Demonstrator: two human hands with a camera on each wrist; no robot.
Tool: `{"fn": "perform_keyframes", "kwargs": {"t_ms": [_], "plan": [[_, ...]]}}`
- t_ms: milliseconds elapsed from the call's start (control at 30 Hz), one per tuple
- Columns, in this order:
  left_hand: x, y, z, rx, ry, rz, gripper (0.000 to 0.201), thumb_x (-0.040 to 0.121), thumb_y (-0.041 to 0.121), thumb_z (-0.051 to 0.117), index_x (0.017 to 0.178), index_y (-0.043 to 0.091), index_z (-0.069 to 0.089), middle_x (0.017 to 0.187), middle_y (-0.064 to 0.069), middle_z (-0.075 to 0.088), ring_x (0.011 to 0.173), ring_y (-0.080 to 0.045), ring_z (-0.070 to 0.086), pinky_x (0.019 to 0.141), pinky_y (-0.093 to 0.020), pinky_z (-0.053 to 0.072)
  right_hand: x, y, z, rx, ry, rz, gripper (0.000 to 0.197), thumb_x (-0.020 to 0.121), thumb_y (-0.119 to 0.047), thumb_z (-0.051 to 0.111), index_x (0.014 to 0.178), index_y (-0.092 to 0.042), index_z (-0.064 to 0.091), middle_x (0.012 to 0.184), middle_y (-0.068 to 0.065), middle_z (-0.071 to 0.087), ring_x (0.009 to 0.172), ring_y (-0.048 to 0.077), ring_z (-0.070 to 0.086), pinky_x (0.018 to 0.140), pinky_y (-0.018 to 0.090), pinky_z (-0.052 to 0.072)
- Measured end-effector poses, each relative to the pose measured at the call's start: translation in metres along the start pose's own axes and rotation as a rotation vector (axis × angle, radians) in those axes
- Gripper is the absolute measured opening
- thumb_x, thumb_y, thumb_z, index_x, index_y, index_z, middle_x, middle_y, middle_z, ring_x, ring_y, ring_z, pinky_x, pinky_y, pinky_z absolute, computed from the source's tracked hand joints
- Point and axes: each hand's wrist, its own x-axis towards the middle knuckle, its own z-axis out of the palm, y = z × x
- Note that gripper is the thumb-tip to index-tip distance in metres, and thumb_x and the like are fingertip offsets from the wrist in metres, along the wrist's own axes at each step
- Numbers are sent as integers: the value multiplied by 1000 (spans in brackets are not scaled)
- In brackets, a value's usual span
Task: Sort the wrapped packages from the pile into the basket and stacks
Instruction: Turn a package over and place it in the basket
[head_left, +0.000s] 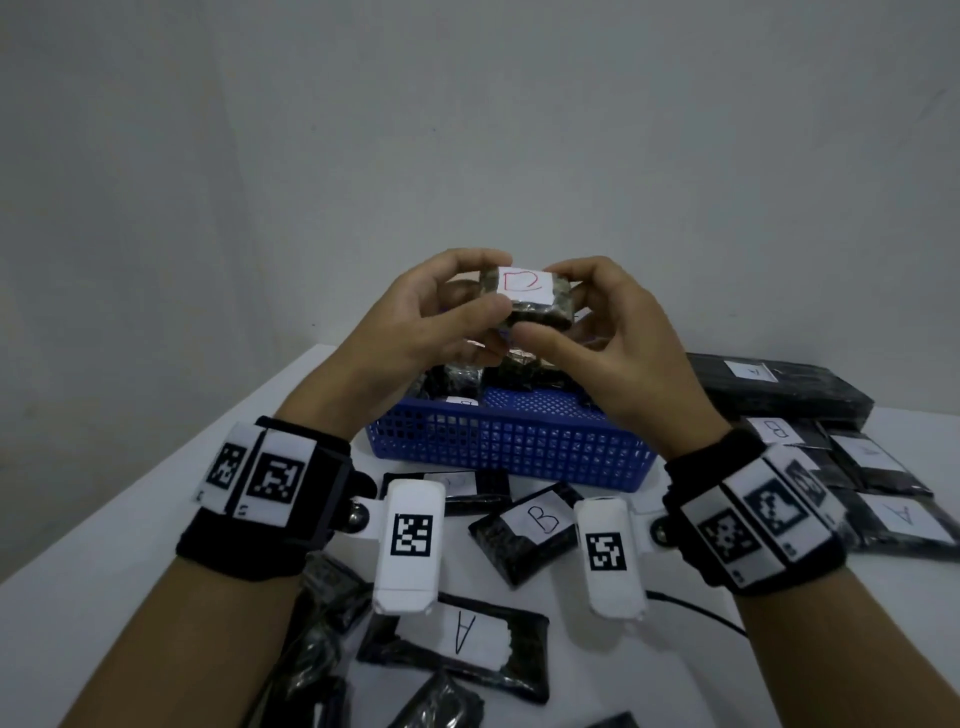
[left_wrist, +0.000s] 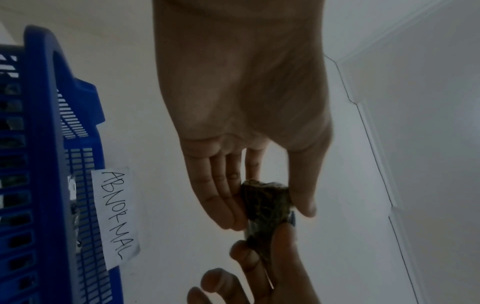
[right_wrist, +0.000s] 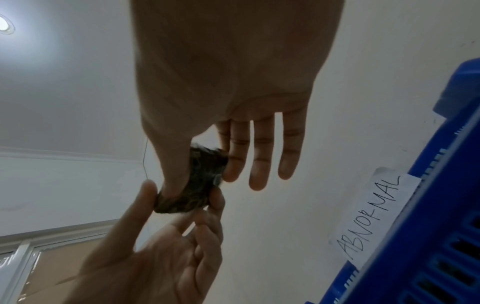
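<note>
Two hands: both hold one wrapped package (head_left: 530, 299) above the blue basket (head_left: 514, 452).
Left grip (head_left: 415, 322): my thumb and fingers pinch its left end.
Right grip (head_left: 608, 332): pinching its right end.
Basket tag (left_wrist: 115, 218): "ABNORMAL".
Counter (head_left: 156, 499): labelled packages lie around, one marked B (head_left: 524, 530).

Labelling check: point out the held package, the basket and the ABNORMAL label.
held package (head_left: 525, 283), head view, its white label.
basket (head_left: 511, 452), head view, near wall.
ABNORMAL label (left_wrist: 115, 216), left wrist view, paper's middle.

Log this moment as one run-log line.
both hands pinch package labelled D | above blue basket | not yet placed
</note>
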Motion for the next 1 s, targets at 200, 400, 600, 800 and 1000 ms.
{"fn": "perform_keyframes", "kwargs": {"t_ms": [200,400,600,800,1000], "plan": [[2,-4,1,256,40,27,51,81,36,68,125,12,61,107,-14,73,91,-23,72,80,-31,59,-1,11,-8,-98,-131,14,72,85,-38,77,148,-31,43,135,-13,55,102,7,64,81,17,54],[3,-4,0,275,16,20,44,85,41,64,121,16,65,90,1,75,69,-7,65,61,-22,53,3,5,-15,-178,-224,-45,51,82,-39,72,132,-32,62,120,-17,68,109,1,64,91,23,54],[25,-12,-13,347,65,-109,42,92,62,47,114,31,64,91,8,73,74,-9,67,63,-23,50,38,-3,-21,-392,-233,-26,41,79,-27,82,116,-31,65,110,-15,67,98,2,65,86,27,56],[51,-60,-35,471,265,-217,34,100,46,51,88,16,63,81,1,75,62,-13,65,62,-30,48,119,4,-1,-791,-619,44,37,77,-26,85,103,-29,59,110,-8,62,97,16,62,85,34,49],[54,-87,-42,477,230,-269,34,101,31,54,77,10,64,68,0,66,41,4,48,52,-20,40,155,55,32,-1084,-963,59,34,76,-28,86,98,-26,60,110,-4,48,103,20,51,83,35,44]]}}
